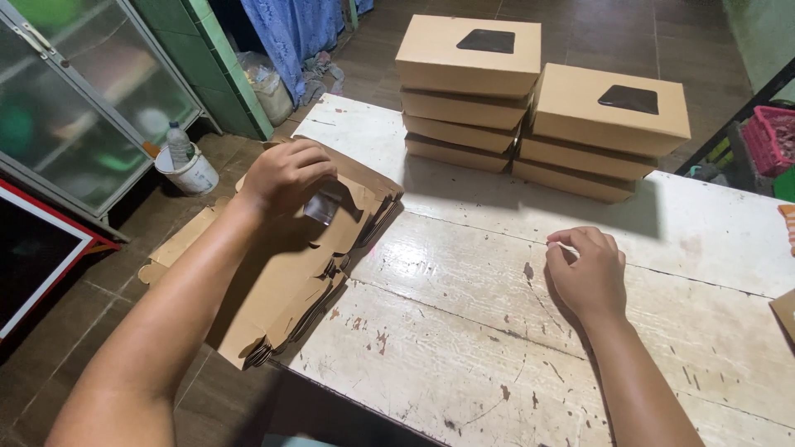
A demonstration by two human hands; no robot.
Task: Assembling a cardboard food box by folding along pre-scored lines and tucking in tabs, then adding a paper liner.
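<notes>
My left hand (286, 174) rests on top of a stack of flat, unfolded brown cardboard box blanks (290, 281) that hangs over the left edge of the worn white wooden table (464, 348). Its fingers curl over the top blank by a clear window panel (323, 205). My right hand (588, 269) lies on the table to the right, fingers loosely curled, nothing visible in it. At the far side of the table stand two stacks of folded brown boxes with dark windows in their lids, one on the left (468, 91) and one on the right (604, 132).
A glass-door cabinet (83, 91) stands at the left, with a white bucket holding a bottle (186, 165) on the floor beside it. A blue cloth (290, 33) hangs at the back. A pink basket (770, 136) sits at the far right.
</notes>
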